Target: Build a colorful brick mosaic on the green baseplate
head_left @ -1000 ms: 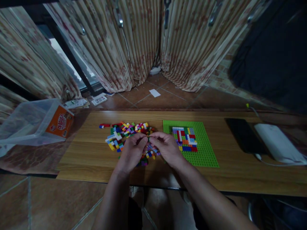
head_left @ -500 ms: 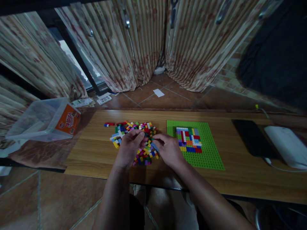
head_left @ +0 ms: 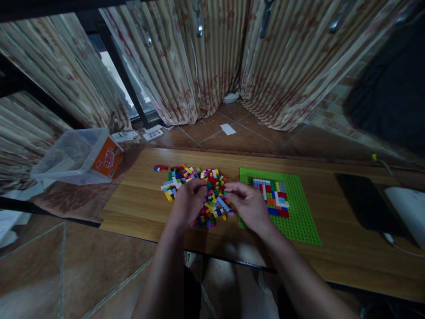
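A heap of small coloured bricks (head_left: pixel 212 195) lies on the wooden table (head_left: pixel 142 199). My left hand (head_left: pixel 187 204) rests on the heap's left side with its fingers curled; what they hold is hidden. My right hand (head_left: pixel 249 206) hovers at the heap's right edge, fingers pinched together over the bricks. Just right of that hand lies a green baseplate (head_left: pixel 299 212) with a patch of mixed-colour bricks (head_left: pixel 274 197) pressed onto it.
A clear plastic tub with an orange label (head_left: pixel 79 155) stands off the table's left end. A black phone (head_left: pixel 368 204) and a white device with a cable (head_left: pixel 407 206) lie at the right. Striped curtains (head_left: pixel 199 66) hang behind, over a tiled floor.
My hands were touching over the heap and have drawn slightly apart. The camera has turned left, so everything sits further right in view.
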Tool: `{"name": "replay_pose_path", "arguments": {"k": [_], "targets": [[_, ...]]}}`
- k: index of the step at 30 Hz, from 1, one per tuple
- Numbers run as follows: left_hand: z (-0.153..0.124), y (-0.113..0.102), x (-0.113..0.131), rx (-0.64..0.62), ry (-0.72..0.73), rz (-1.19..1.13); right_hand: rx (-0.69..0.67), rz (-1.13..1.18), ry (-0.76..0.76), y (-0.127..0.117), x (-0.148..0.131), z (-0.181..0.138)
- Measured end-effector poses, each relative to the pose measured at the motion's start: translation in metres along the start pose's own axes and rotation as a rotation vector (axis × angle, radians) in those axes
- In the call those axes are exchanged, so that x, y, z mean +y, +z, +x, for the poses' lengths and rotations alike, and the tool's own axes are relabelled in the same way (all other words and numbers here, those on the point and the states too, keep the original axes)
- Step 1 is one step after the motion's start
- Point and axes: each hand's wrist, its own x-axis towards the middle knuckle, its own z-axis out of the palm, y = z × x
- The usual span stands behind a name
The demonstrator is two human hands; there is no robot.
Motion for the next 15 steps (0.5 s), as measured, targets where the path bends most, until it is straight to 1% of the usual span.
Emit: {"name": "replay_pose_path", "arguments": {"k": [2,5,10,15], "targets": [[0.000,-0.001,-0.002,0.002,0.051,0.105,0.009,0.000,-0.022,-0.003,0.002,0.000],[0.000,-0.001,-0.002,0.016,0.074,0.179,0.011,-0.050,-0.058,-0.007,0.003,0.000],[0.002,-0.001,-0.003,0.058,0.049,0.200,-0.014,-0.263,-0.153,-0.010,-0.003,-0.003],[0.005,-0.002,-0.008,0.098,0.057,0.195,-0.038,-0.351,-0.198,-0.013,-0.010,-0.006]]}}
